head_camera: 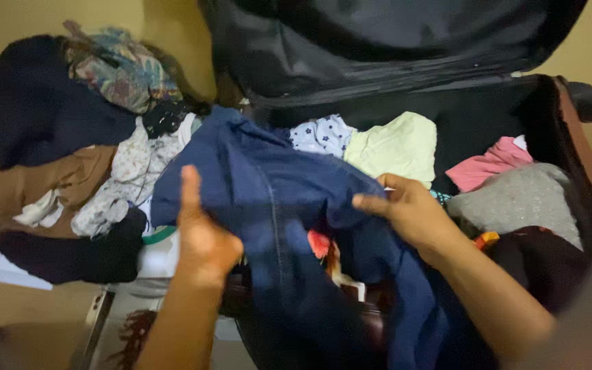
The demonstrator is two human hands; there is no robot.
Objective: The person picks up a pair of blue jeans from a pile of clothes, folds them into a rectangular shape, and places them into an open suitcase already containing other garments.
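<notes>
Both your hands hold a dark blue garment over the front edge of an open black suitcase. Your left hand grips the cloth at its left side, thumb pointing up. Your right hand has its fingers closed on a fold near the middle. Inside the suitcase, a pale yellow folded cloth and a white dotted piece lie toward the back edge; a pink cloth and a grey one sit at the right side. A heap of mixed clothes lies left of the suitcase.
</notes>
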